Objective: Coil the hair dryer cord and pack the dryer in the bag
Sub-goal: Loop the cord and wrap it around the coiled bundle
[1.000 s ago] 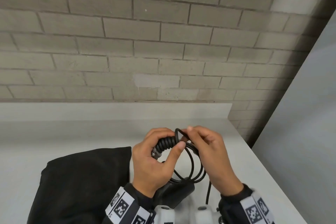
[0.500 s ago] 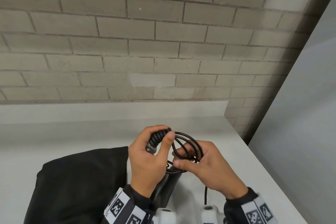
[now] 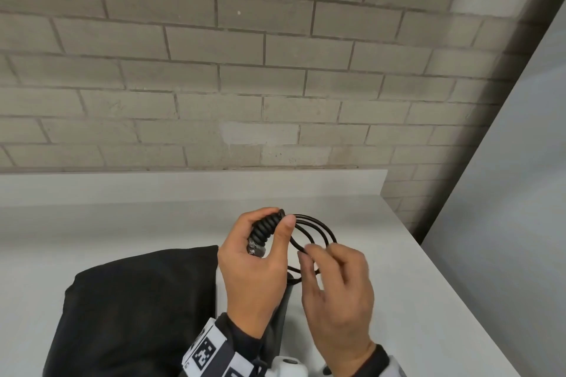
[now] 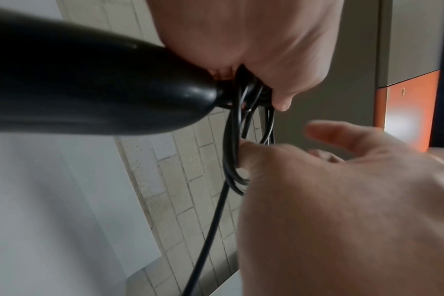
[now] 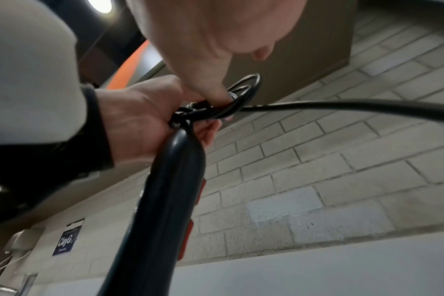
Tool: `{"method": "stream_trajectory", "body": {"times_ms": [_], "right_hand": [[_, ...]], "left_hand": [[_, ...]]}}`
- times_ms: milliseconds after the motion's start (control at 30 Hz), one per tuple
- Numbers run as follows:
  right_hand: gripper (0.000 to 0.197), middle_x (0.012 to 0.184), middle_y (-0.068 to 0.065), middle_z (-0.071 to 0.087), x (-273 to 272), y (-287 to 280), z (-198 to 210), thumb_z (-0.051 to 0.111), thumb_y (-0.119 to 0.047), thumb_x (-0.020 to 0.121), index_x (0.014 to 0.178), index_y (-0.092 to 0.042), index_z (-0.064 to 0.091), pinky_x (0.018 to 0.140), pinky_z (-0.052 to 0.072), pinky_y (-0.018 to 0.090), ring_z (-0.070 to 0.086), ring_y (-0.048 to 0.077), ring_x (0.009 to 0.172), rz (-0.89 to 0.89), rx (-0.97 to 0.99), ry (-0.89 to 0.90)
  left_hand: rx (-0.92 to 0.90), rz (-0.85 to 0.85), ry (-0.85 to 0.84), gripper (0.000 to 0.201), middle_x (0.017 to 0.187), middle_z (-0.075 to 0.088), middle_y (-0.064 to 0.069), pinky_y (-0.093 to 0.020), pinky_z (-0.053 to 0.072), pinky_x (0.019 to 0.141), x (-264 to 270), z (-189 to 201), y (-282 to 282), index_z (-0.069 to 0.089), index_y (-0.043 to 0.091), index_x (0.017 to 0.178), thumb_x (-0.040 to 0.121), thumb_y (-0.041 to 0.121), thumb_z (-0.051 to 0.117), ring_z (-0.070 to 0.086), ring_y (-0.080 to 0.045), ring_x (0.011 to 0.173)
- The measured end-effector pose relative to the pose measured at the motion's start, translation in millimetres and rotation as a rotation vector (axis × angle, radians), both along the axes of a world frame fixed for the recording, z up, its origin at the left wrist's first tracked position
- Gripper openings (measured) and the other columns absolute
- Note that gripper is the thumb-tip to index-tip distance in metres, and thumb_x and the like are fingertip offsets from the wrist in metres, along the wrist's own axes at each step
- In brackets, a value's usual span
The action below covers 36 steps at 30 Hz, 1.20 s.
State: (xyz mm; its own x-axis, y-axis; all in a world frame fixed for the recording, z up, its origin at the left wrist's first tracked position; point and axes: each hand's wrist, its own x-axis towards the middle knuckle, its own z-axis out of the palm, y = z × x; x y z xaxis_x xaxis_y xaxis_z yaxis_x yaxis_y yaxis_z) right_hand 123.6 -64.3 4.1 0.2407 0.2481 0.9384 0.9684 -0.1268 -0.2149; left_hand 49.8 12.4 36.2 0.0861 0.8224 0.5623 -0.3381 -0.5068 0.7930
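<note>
My left hand [image 3: 275, 220] grips the ribbed cord collar [image 3: 265, 229] at the base of the black hair dryer's handle [image 3: 281, 315], together with the gathered tops of the cord loops [image 3: 318, 228]. The handle [image 4: 89, 90] hangs down from that fist; the right wrist view shows red switches [image 5: 200, 192] on it. My right hand [image 3: 306, 257] is just right of the coil, its thumb [image 4: 243, 156] hooked against the loops and its other fingers loose. Free cord [image 4: 208, 230] trails down from there. The black bag [image 3: 137, 309] lies flat on the white counter [image 3: 413, 300], left of my hands.
A grey brick wall [image 3: 275, 86] rises behind the counter's low white backsplash [image 3: 183, 187]. A pale grey panel [image 3: 505, 223] stands past the counter's right edge. Bare counter stretches behind the bag and to the right of my hands.
My right hand has come down from the top of the coil to its lower right side. The loops now fan out wider to the right of my left thumb. The left hand keeps its grip.
</note>
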Motion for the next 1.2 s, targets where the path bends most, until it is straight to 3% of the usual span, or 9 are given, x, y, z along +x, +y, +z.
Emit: {"method": "stream_trajectory", "body": {"times_ms": [100, 200, 400, 633, 700, 833, 933, 1100, 1200], "right_hand": [[0.016, 0.088, 0.002, 0.057, 1.8, 2.2, -0.5, 0.064, -0.015, 0.089, 0.104, -0.012, 0.068, 0.051, 0.049, 0.031, 0.053, 0.021, 0.068, 0.018, -0.200, 0.039], [0.024, 0.084, -0.003, 0.058, 4.2, 2.1, 2.1, 0.050, -0.030, 0.095, 0.102, -0.016, 0.069, 0.056, 0.050, 0.030, 0.055, 0.016, 0.071, 0.117, -0.360, 0.214], [0.017, 0.072, -0.006, 0.062, 7.4, -9.6, 43.7, 0.060, -0.024, 0.094, 0.078, -0.022, 0.068, 0.064, 0.043, 0.012, 0.052, 0.001, 0.064, 0.483, -0.566, 0.925], [0.028, 0.075, 0.007, 0.054, 35.2, -19.1, 69.1, 0.054, -0.022, 0.094, 0.071, -0.009, 0.062, 0.071, 0.042, 0.036, 0.050, 0.019, 0.072, 1.087, -0.408, 1.696], [0.031, 0.074, 0.008, 0.055, 34.8, -19.5, 68.4, 0.056, -0.027, 0.094, 0.070, -0.009, 0.060, 0.073, 0.043, 0.036, 0.051, 0.019, 0.072, 1.091, -0.408, 1.654], [0.012, 0.082, 0.001, 0.065, 22.1, -29.0, 58.8, 0.065, -0.024, 0.090, 0.082, -0.016, 0.064, 0.075, 0.049, 0.035, 0.057, 0.018, 0.075, 0.712, -0.587, 1.050], [0.004, 0.083, -0.002, 0.065, 7.4, -32.5, 48.7, 0.061, -0.026, 0.093, 0.089, -0.025, 0.060, 0.076, 0.050, 0.042, 0.059, 0.021, 0.076, 0.534, -0.581, 0.823], [0.011, 0.083, -0.002, 0.073, 2.8, -39.4, 55.5, 0.056, -0.023, 0.096, 0.090, -0.024, 0.065, 0.080, 0.051, 0.026, 0.066, 0.005, 0.078, 0.583, -0.517, 0.985], [0.015, 0.071, 0.007, 0.071, 8.4, -44.5, 68.6, 0.060, -0.016, 0.092, 0.084, -0.007, 0.068, 0.076, 0.051, 0.028, 0.062, 0.014, 0.070, 0.756, -0.426, 1.265]], "left_hand": [[0.012, 0.008, -0.002, 0.017, 0.086, 0.073, 0.009, -0.011, 0.051, 0.073, 0.1, 0.5, -0.4, 0.071, 0.013, 0.091, 0.077, 0.023, 0.075, 0.071, -0.008, 0.080], [0.015, 0.013, -0.004, 0.016, 0.087, 0.073, 0.009, -0.011, 0.051, 0.073, 0.4, 0.9, -0.9, 0.070, 0.016, 0.091, 0.078, 0.021, 0.076, 0.070, -0.007, 0.080], [0.034, 0.023, 0.015, 0.036, 0.103, 0.073, 0.017, -0.010, 0.052, 0.079, -3.8, 0.1, 8.2, 0.071, 0.012, 0.114, 0.079, 0.016, 0.078, 0.071, -0.003, 0.089], [0.106, -0.044, 0.028, 0.014, 0.093, 0.075, 0.009, -0.011, 0.051, 0.077, -4.1, -0.8, 12.1, 0.074, 0.014, 0.094, 0.081, 0.011, 0.074, 0.072, -0.006, 0.086], [0.120, -0.045, 0.027, 0.013, 0.093, 0.074, 0.008, -0.010, 0.051, 0.077, -2.5, -0.7, 11.1, 0.074, 0.012, 0.094, 0.081, 0.010, 0.073, 0.071, -0.006, 0.085], [0.109, -0.020, 0.012, 0.013, 0.092, 0.074, 0.008, -0.010, 0.050, 0.076, -1.4, -2.3, 13.2, 0.073, 0.011, 0.094, 0.081, 0.012, 0.073, 0.071, -0.005, 0.084], [0.114, -0.005, 0.003, 0.014, 0.093, 0.073, 0.005, -0.010, 0.051, 0.077, -1.4, -2.9, 13.1, 0.073, 0.007, 0.095, 0.081, 0.011, 0.073, 0.071, -0.005, 0.085], [0.110, 0.015, -0.007, 0.014, 0.093, 0.073, 0.006, -0.011, 0.051, 0.077, -1.7, -6.6, 13.5, 0.072, 0.008, 0.095, 0.082, 0.012, 0.074, 0.070, -0.005, 0.085], [0.138, 0.020, -0.008, 0.015, 0.095, 0.073, 0.008, -0.011, 0.051, 0.078, -1.7, -7.6, 11.7, 0.072, 0.009, 0.096, 0.084, 0.015, 0.077, 0.070, -0.005, 0.085]]}}
